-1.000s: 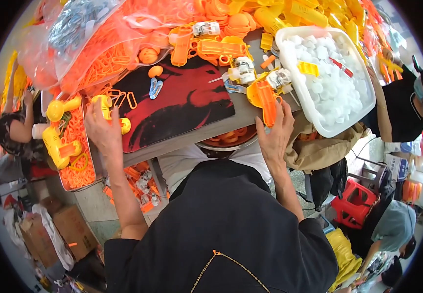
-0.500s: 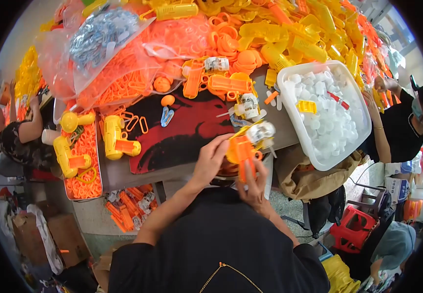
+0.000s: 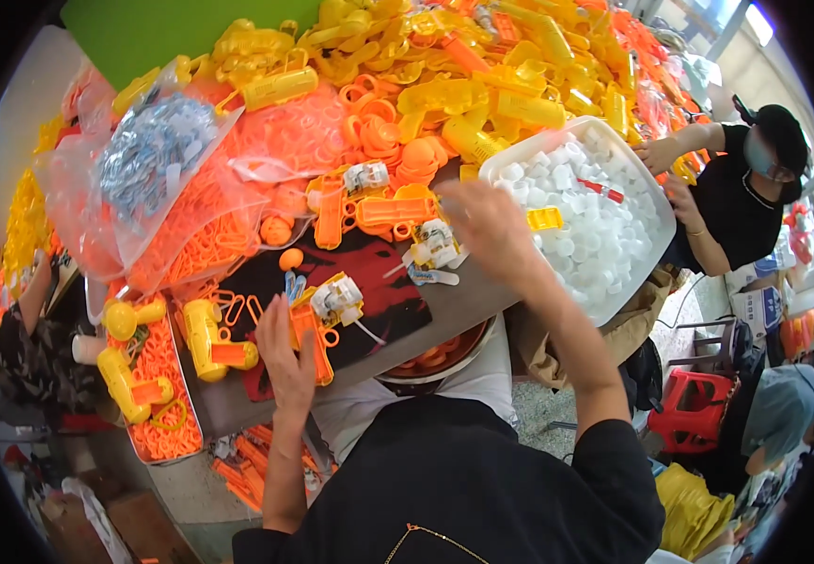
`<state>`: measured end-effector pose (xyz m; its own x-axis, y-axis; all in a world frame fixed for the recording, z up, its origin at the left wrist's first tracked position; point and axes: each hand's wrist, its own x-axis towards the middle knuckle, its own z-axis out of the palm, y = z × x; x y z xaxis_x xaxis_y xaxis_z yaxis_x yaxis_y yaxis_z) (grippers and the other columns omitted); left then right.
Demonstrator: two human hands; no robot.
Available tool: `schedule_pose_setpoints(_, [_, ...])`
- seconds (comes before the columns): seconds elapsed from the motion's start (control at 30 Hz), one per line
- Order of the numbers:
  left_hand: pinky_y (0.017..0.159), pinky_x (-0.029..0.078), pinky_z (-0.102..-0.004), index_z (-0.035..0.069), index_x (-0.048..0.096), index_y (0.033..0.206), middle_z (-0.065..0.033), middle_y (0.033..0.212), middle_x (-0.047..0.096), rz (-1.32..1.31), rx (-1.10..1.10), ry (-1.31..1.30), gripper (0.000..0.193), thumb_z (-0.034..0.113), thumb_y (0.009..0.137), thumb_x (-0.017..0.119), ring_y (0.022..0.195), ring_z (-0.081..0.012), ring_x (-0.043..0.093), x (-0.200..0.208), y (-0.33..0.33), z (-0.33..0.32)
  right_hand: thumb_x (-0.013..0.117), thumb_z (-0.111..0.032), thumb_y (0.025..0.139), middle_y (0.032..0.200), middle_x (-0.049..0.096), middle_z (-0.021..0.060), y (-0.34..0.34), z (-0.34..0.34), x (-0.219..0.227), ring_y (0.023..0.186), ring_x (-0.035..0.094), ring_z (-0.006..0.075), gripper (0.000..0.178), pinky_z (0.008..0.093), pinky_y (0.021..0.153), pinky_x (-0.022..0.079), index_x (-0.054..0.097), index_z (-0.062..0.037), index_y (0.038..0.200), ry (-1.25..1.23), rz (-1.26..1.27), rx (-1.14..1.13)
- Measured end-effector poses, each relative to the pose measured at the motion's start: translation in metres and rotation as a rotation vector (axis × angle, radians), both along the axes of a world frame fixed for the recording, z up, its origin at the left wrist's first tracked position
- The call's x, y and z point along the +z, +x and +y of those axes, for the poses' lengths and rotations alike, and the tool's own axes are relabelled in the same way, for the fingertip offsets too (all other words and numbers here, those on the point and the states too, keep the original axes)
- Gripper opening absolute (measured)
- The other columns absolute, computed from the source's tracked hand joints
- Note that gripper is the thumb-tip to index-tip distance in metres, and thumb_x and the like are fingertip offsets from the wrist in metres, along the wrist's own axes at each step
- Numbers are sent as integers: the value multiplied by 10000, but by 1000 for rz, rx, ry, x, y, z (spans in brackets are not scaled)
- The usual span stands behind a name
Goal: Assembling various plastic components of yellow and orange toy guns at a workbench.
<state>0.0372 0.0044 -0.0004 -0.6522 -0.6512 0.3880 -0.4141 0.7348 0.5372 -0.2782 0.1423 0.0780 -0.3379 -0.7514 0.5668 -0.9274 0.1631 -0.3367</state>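
Observation:
My left hand [image 3: 284, 352] rests at the table's near side, its fingers stretched out beside an orange and yellow plastic toy housing [image 3: 305, 324]. A white mechanism [image 3: 338, 301] with a thin pale stem sits in that housing. Whether my fingers touch it, I cannot tell. My right hand [image 3: 489, 226] is over the table between the orange housings [image 3: 395, 211] and the white bin [image 3: 604, 305]; motion blurs its fingers. Just left of it lies another white mechanism [image 3: 435, 244]. A light blue clip [image 3: 294, 285] and an orange ball [image 3: 291, 259] lie above my left hand.
Yellow and orange plastic parts [image 3: 444, 99] are heaped at the back. White caps [image 3: 567, 197] fill the bin. A tray of orange rings [image 3: 167, 428] and yellow housings [image 3: 205, 343] stand at left. A co-worker's hand [image 3: 661, 155] is at the bin's far right.
The orange housing held in both hands has come down onto the table at left, beside my left hand. My right hand has left it and moved up and forward. The view has shifted.

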Motion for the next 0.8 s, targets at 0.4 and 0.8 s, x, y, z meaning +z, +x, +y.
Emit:
schedule_pose_setpoints(0.4, [1175, 254, -529, 9, 384, 1500, -263, 1563, 265, -68, 7, 16, 754, 294, 881, 709, 1454, -481, 215, -13, -5, 19, 634, -84, 896, 1108, 704, 160, -205, -105, 17, 963, 698, 323, 252, 394, 830, 553, 689, -77, 1141, -104, 17, -245])
schedule_pose_setpoints(0.8, [1163, 277, -551, 28, 390, 1490, -264, 1545, 284, -29, -19, 89, 785, 275, 844, 761, 1435, -496, 248, -12, 0, 21, 583, -41, 851, 1349, 529, 157, -178, -349, 28, 1282, 507, 362, 526, 455, 953, 511, 509, -104, 1367, -75, 452, -220])
